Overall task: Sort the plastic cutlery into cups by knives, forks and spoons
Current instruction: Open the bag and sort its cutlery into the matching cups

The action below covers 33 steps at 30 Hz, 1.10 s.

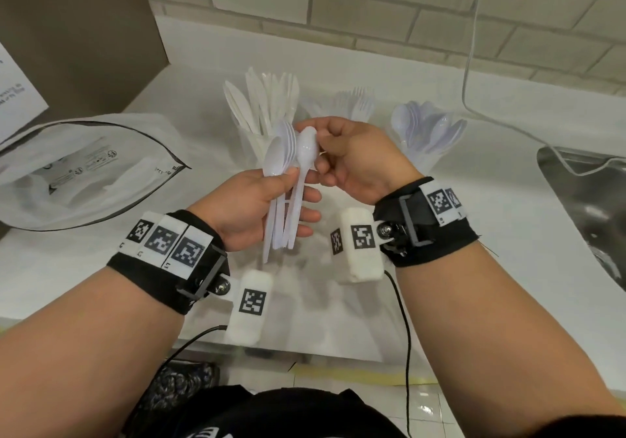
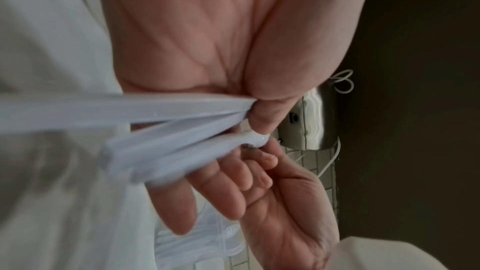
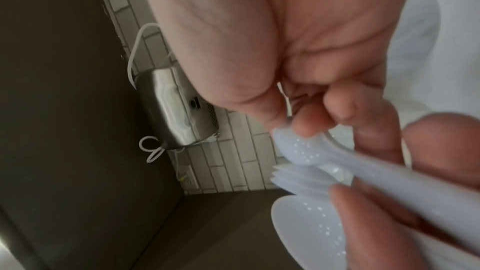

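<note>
My left hand grips a bundle of white plastic cutlery by the handles, spoon bowls and fork tines pointing up. My right hand pinches the bowl of one spoon at the top of that bundle. In the left wrist view the handles fan out under my left thumb. In the right wrist view my right fingertips hold the spoon bowl above fork tines. Behind the hands stand three clear cups: knives, forks, spoons.
An open white plastic bag lies on the counter to the left, in front of a brown cardboard box. A steel sink is sunk in at the right, with a white cable hanging over it. A brick wall stands behind.
</note>
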Motion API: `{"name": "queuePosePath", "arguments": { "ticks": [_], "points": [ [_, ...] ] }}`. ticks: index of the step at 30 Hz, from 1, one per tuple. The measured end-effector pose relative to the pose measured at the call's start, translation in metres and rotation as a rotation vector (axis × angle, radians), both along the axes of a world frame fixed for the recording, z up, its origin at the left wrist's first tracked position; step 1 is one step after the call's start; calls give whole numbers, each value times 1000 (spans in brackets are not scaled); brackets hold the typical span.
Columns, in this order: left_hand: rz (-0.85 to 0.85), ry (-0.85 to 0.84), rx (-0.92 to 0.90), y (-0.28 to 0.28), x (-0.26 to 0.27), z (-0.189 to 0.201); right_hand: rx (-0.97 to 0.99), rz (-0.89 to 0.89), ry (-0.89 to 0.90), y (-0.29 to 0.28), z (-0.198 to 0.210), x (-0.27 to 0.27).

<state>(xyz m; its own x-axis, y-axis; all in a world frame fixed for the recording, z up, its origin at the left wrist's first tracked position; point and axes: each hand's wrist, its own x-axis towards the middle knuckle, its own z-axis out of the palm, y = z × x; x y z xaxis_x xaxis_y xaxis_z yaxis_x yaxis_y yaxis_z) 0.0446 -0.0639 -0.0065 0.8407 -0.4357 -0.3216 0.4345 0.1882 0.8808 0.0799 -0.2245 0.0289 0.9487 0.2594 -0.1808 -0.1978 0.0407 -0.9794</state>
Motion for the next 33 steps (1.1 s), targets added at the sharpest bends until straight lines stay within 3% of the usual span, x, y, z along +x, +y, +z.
{"name": "queuePosePath", "arguments": {
  "ticks": [3, 10, 19, 26, 29, 33],
  "points": [
    [-95, -15, -39, -1, 0, 1, 37, 31, 18, -2, 7, -2],
    [-102, -100, 99, -8, -4, -2, -398, 71, -201, 4, 10, -9],
    [-203, -53, -7, -3, 0, 0, -399, 162, -273, 7, 14, -18],
    [-170, -158, 182, -7, -4, 2, -581, 280, -336, 5, 19, -26],
    [-156, -201, 254, -10, -6, 5, -696, 232, -455, 6, 11, -25],
    [-127, -272, 350, -14, -9, 7, -691, 80, -509, 2, 5, -22]
  ]
}}
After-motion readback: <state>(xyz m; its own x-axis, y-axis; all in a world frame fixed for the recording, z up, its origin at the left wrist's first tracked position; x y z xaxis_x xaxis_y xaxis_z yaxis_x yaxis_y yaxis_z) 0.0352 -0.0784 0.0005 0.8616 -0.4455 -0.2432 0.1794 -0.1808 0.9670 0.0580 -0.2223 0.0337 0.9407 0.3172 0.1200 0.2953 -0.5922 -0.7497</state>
